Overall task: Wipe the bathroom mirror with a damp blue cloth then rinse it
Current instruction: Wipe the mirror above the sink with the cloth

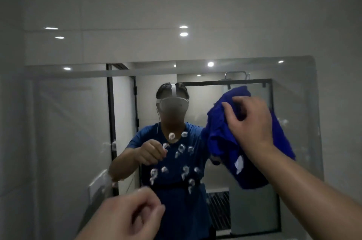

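Note:
The wall mirror [64, 132] fills the lower half of the head view, with rounded top corners. Several whitish foam spots [181, 148] dot its middle. My right hand [249, 124] presses a bunched blue cloth [219, 141] against the glass on the right side, a white label showing on the cloth's lower part. My left hand [129, 214] hovers low in front of the mirror, fingers curled shut with nothing visible in them. The mirror reflects a person in a blue shirt wearing a headset.
Pale tiled wall [176, 4] rises above the mirror, with ceiling lights glinting on it. The reflection shows a black-framed glass shower enclosure [227, 83] and a doorway behind me. No sink or tap is in view.

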The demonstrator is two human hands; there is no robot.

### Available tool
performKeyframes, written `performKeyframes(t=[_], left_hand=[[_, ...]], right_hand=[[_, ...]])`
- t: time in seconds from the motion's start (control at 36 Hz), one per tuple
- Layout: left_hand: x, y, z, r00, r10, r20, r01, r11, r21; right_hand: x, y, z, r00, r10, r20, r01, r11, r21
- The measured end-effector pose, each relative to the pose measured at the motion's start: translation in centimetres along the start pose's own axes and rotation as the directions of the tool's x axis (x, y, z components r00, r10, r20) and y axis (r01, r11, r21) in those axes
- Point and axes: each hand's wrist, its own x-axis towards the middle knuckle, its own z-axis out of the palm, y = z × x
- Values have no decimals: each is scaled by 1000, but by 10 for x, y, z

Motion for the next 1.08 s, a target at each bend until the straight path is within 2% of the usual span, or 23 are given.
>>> performKeyframes(t=[0.06,0.17,0.22,0.28,0.39,0.47,0.56,0.72,0.81,0.89,0.97,1.08], left_hand=[[17,7,-10,991,97,-90,-85,989,123],[75,9,-23,885,365,-290,-251,897,363],[108,9,-27,804,481,-350,-270,819,506],[140,12,-35,725,551,-413,-226,757,613],[186,32,-50,586,634,-504,-180,708,683],[207,39,-57,599,640,-481,-177,692,700],[220,33,-60,613,651,-446,-182,667,722],[227,25,-57,582,684,-441,-173,633,754],[226,24,-57,552,709,-438,-179,615,768],[225,23,-57,543,717,-438,-188,612,768],[225,23,-58,541,715,-442,-181,613,769],[225,23,-59,518,726,-453,-194,616,764]], right_hand=[[10,11,11,992,-101,-77,98,994,-39],[4,9,27,985,-88,-148,93,995,26],[-14,0,32,992,-80,-102,85,995,46],[-40,-6,39,992,-126,-10,125,992,-7],[-116,5,52,951,-282,124,288,957,-37],[-167,36,51,913,-382,143,386,922,-5],[-185,66,41,896,-423,136,425,905,18],[-113,95,11,924,-382,27,383,921,-77],[-40,78,14,952,-273,-142,254,958,-135],[30,46,23,927,-233,-295,176,963,-205],[71,6,35,900,-244,-362,151,952,-266],[73,-36,58,893,-209,-400,151,974,-171]])
